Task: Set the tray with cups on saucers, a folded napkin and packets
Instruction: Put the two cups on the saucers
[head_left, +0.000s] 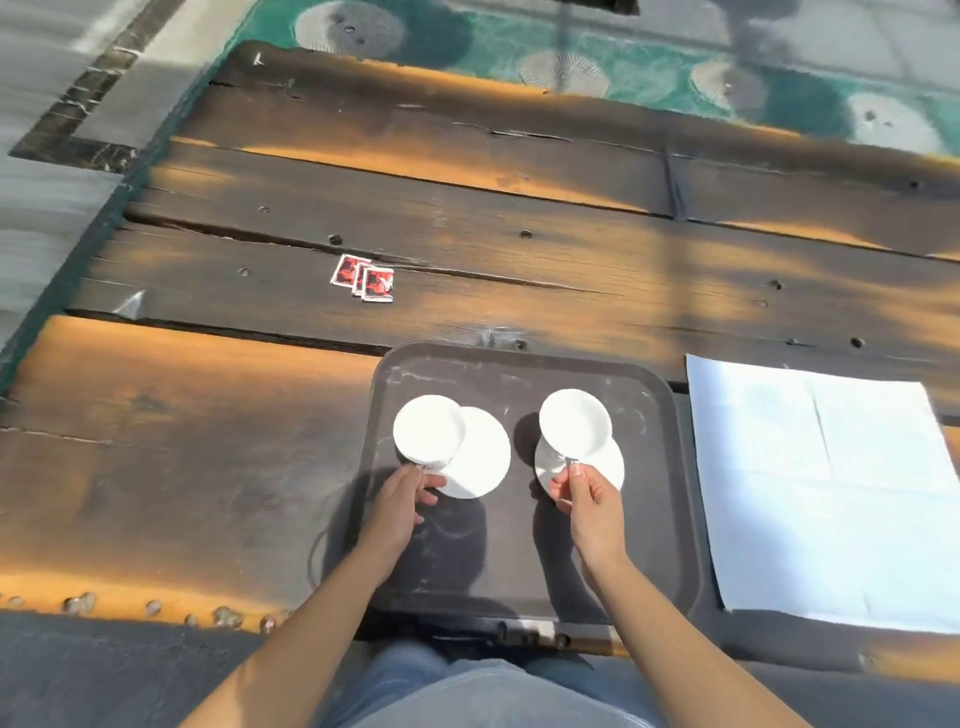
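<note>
White left cup pinched by the handle in our left grip, right cup in right grip, both over the tray. Left cup overhangs its saucer; it may tip.

Lounge-like sitting area: low scorched-plank table, teal patterned rug beneath, grey tiled floor.

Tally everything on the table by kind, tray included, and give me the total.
cups: 2
saucers: 2
red packets: 3
white napkin: 1
tray: 1
Total: 9
</note>
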